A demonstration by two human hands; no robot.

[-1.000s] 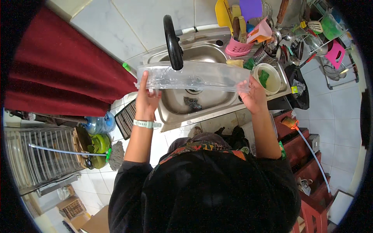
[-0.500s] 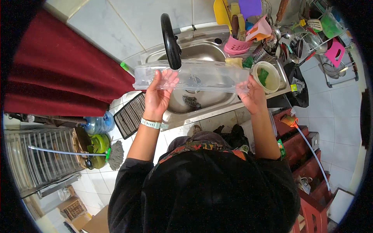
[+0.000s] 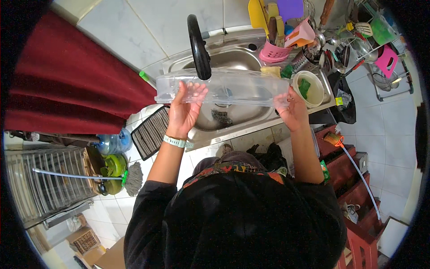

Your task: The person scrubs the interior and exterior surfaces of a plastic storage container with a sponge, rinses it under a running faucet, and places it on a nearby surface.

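A long clear plastic container (image 3: pixel 235 87) is held level over the steel sink (image 3: pixel 206 127), directly below the black curved faucet (image 3: pixel 196 40). My left hand (image 3: pixel 183 110) grips it near its left end, thumb along the side and fingers visible through the clear plastic. My right hand (image 3: pixel 290 112) holds the right end. Beside that end stands a white tub (image 3: pixel 318 89) with a green sponge (image 3: pixel 304 88) in it, and a dark scouring pad (image 3: pixel 221 117) lies in the basin below.
Pink utensil holders (image 3: pixel 273 54) and a crowded rack (image 3: pixel 378 49) are at the right rear. A red curtain (image 3: pixel 67 76) hangs on the left, near a mat (image 3: pixel 148 132) and a mop (image 3: pixel 132 179). Red steps (image 3: pixel 345 188) with a brush are at lower right.
Over the last second my left hand has moved right and slightly up along the container, which has shifted slightly left. My right hand has barely moved.
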